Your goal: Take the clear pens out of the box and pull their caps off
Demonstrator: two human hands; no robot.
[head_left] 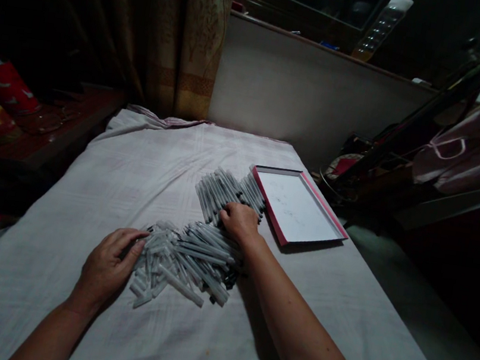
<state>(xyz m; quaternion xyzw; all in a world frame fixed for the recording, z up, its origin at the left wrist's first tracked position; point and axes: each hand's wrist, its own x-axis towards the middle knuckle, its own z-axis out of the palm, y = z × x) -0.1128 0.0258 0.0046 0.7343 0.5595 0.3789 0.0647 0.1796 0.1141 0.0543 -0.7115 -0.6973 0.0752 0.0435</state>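
Note:
A loose heap of grey, clear-bodied pens [207,247] lies on the cloth, with shorter clear pen caps [156,261] piled along its left side. My left hand [110,263] rests at the left edge of the caps; its fingers are bent and a gap shows between them and the thumb. Beyond the heap, pens with dark ends lie side by side in a neat row [215,191]. My right hand [240,222] reaches over to the near side of this row with its fingers curled closed. What its fingertips hold is hidden.
A shallow box lid [303,210] with red edges and a white inside lies right of the row. Everything rests on a pale checked cloth [141,177]. A dark side table [81,120] with packets stands left. A plastic bottle [382,30] stands on the windowsill.

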